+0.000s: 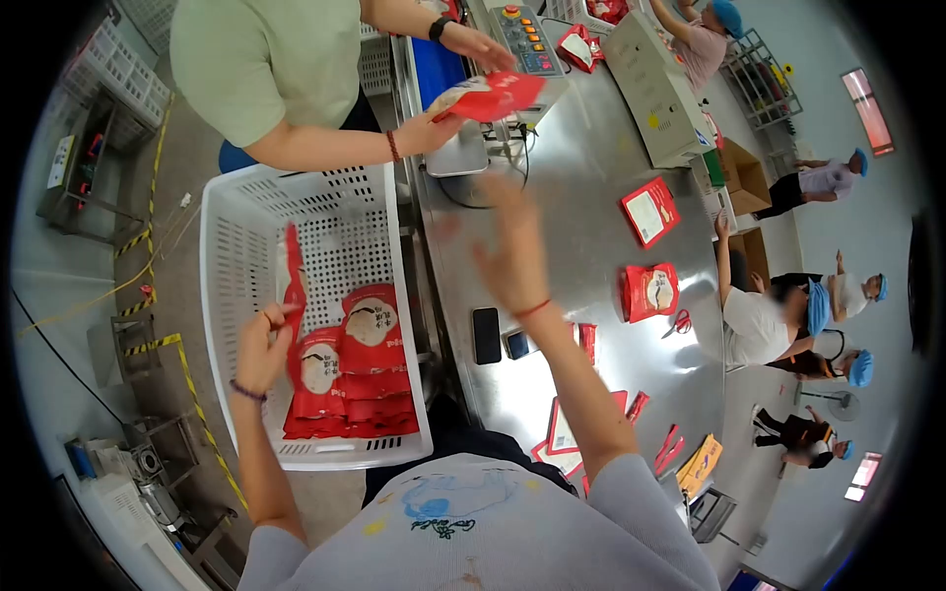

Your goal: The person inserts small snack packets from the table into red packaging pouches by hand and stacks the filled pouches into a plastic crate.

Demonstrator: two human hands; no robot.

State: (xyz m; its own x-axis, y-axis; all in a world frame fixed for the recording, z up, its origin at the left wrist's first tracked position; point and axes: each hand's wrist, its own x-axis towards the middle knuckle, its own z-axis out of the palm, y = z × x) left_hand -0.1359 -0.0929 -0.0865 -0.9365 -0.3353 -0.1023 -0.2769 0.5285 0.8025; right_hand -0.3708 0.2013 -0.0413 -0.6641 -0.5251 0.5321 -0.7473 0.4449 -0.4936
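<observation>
My left hand (262, 351) is over the left side of a white plastic crate (219, 271), its fingers closed on the edge of a red pouch (294, 258) that stands almost edge-on. Beside it, more red pouches (372, 330) with pale oval panels lie stacked in the crate. My right hand (514, 251), smeared by motion, is raised above the steel table (572, 167) with thumb and fingers apart and nothing visible in it. A co-worker's hands hold another red-and-white pouch (498, 97) just beyond it.
Phones (487, 335) lie near the table's edge. Red packs (650, 293), scissors (678, 324) and a yellow packet (700, 465) are also on the table. A control box with buttons (527, 41) and a beige machine (650, 94) stand farther off. Several people work to the right.
</observation>
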